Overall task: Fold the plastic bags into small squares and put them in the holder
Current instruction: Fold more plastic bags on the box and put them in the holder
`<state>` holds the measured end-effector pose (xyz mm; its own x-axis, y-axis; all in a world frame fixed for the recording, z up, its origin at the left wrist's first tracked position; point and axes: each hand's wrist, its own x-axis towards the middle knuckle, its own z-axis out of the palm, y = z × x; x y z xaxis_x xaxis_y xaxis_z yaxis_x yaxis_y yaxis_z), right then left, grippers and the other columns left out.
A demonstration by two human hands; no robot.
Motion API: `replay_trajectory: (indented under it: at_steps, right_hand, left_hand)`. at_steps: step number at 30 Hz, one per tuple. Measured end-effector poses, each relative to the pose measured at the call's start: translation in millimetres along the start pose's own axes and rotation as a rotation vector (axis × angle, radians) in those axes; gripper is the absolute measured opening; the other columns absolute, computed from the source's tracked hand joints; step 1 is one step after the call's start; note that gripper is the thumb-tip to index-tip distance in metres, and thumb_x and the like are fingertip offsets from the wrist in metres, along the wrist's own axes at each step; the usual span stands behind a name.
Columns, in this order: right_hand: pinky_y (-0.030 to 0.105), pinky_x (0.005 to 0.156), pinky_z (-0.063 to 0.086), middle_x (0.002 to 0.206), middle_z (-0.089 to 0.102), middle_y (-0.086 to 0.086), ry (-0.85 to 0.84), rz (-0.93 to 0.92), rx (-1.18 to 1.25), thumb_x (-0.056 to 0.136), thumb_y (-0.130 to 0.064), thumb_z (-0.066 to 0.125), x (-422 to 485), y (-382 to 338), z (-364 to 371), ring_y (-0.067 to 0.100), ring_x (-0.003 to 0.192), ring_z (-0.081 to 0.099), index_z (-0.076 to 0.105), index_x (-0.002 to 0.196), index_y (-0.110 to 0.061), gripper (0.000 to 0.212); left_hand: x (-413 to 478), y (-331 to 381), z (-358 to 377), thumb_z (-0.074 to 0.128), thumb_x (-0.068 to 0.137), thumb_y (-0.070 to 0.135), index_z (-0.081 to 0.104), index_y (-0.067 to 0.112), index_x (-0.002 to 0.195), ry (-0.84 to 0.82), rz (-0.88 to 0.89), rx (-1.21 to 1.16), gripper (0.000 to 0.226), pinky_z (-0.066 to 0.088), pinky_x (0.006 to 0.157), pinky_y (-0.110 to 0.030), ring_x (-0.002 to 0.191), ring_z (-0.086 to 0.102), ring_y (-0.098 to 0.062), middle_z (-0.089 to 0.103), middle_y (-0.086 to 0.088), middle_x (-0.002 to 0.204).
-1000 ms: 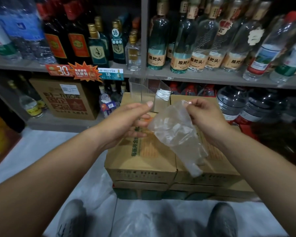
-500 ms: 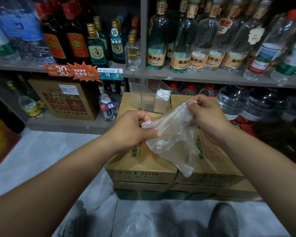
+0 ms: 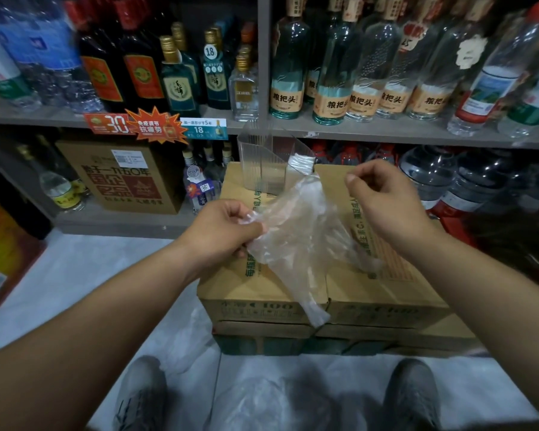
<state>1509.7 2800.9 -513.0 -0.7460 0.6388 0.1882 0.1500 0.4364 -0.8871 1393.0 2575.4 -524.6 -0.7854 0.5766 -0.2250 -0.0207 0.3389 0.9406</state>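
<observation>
1. The bag (image 3: 293, 244), clear and crumpled, hangs in the air just on the near side of the holder (image 3: 262, 169), above the cartons (image 3: 255, 290) that the holder stands on. Its top corner reaches almost to the holder's near edge, and its tail droops away from the holder past the cartons' front.
2. The left hand (image 3: 224, 231), near and left of the holder, pinches the bag's left edge between thumb and curled fingers.
3. The right hand (image 3: 386, 200), near and right of the holder, has its fingers curled and its thumb against the forefinger. A strip of carton shows between it and the bag's top corner, and I cannot tell whether it pinches any film.
4. Done so far, as I judge it: a small white wad (image 3: 301, 163) sits in the holder's right part and looks like a folded bag already stowed. The rest of the holder looks see-through, so probably little else is in it.
5. This bag shows no crease or square shape, so its folding seems barely begun. It needs flattening, likely on the cartons in front of the holder, then folding down and slipping in.
6. More loose bags (image 3: 262, 399) lie on the floor (image 3: 75, 290), well on the near side of the holder, between the person's shoes (image 3: 140, 396). Most of the task appears to be left.
</observation>
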Motion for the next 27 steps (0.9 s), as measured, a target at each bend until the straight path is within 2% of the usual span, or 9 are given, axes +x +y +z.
replay_trajectory:
  at_steps: [2, 5, 7, 9, 12, 16, 19, 23, 27]
  right_hand:
    - [0.028, 0.069, 0.05, 0.078, 0.065, -0.001, -0.118, -0.013, -0.018, 0.097, -0.022, 0.064, -12, -2, -6, 0.012, 0.071, 0.06, 0.066, 0.088, -0.019, 0.01]
    - [0.017, 0.07, 0.05, 0.081, 0.07, -0.005, -0.541, 0.044, -0.152, 0.091, -0.024, 0.072, -38, 0, -14, 0.003, 0.073, 0.064, 0.07, 0.087, -0.021, 0.005]
    - [0.015, 0.07, 0.047, 0.083, 0.07, -0.007, -0.717, 0.077, -0.223, 0.084, -0.032, 0.078, -54, 10, -12, -0.001, 0.074, 0.063, 0.072, 0.089, -0.023, 0.012]
    - [0.02, 0.068, 0.05, 0.081, 0.068, -0.006, -0.725, 0.097, -0.259, 0.08, -0.037, 0.082, -65, 22, -1, 0.0, 0.072, 0.061, 0.072, 0.089, -0.023, 0.019]
    - [0.027, 0.07, 0.054, 0.079, 0.068, -0.006, -0.57, 0.067, -0.36, 0.081, -0.038, 0.081, -73, 34, 18, 0.006, 0.073, 0.064, 0.068, 0.085, -0.028, 0.017]
    - [0.018, 0.065, 0.049, 0.075, 0.067, -0.008, -0.598, 0.025, -0.407, 0.088, -0.027, 0.077, -70, 32, 18, -0.001, 0.068, 0.06, 0.069, 0.078, -0.021, 0.013]
    - [0.013, 0.061, 0.046, 0.073, 0.068, -0.007, -0.652, 0.076, -0.362, 0.09, -0.021, 0.074, -64, 28, 3, -0.004, 0.063, 0.057, 0.069, 0.082, -0.016, 0.011]
    - [0.017, 0.053, 0.047, 0.071, 0.073, 0.006, -0.68, 0.252, -0.193, 0.092, -0.009, 0.071, -52, 30, -19, 0.009, 0.06, 0.063, 0.066, 0.089, -0.007, 0.006]
    - [0.019, 0.051, 0.048, 0.072, 0.074, 0.007, -0.653, 0.364, -0.227, 0.091, -0.008, 0.072, -36, 39, -38, 0.011, 0.057, 0.063, 0.067, 0.091, -0.006, 0.006]
  left_hand:
    - [2, -4, -5, 0.075, 0.09, 0.009, 0.064, -0.002, 0.099, 0.048, -0.037, -0.053, 0.018, 0.049, 0.045, -0.022, 0.052, 0.055, -0.018, 0.067, -0.014, 0.072]
    - [4, -9, -13, 0.074, 0.091, 0.01, 0.065, -0.008, 0.105, 0.084, -0.072, -0.09, 0.024, 0.051, 0.048, -0.023, 0.058, 0.06, -0.02, 0.07, -0.013, 0.076]
    - [3, -12, -15, 0.074, 0.091, 0.01, 0.065, -0.008, 0.105, 0.105, -0.075, -0.099, 0.024, 0.052, 0.048, -0.023, 0.064, 0.062, -0.025, 0.07, -0.017, 0.081]
    - [3, -12, -15, 0.074, 0.091, 0.01, 0.066, -0.003, 0.099, 0.119, -0.062, -0.091, 0.018, 0.052, 0.048, -0.023, 0.064, 0.061, -0.024, 0.069, -0.017, 0.08]
    - [4, -12, -13, 0.073, 0.092, 0.01, 0.064, 0.001, 0.091, 0.14, -0.036, -0.094, 0.012, 0.051, 0.047, -0.022, 0.056, 0.059, -0.017, 0.066, -0.013, 0.074]
    - [2, -13, -14, 0.073, 0.092, 0.011, 0.064, 0.001, 0.093, 0.169, -0.031, -0.088, 0.013, 0.052, 0.049, -0.023, 0.063, 0.061, -0.02, 0.067, -0.012, 0.077]
    - [3, -17, -17, 0.072, 0.093, 0.012, 0.064, 0.002, 0.093, 0.193, -0.038, -0.091, 0.013, 0.053, 0.05, -0.023, 0.064, 0.061, -0.02, 0.066, -0.012, 0.078]
    - [6, -22, -23, 0.07, 0.095, 0.014, 0.064, 0.003, 0.095, 0.217, -0.053, -0.085, 0.013, 0.052, 0.051, -0.025, 0.061, 0.063, -0.018, 0.067, -0.016, 0.08]
    - [7, -29, -26, 0.073, 0.093, 0.018, 0.062, 0.005, 0.095, 0.202, -0.136, -0.063, 0.018, 0.052, 0.053, -0.028, 0.06, 0.061, -0.021, 0.066, -0.017, 0.079]
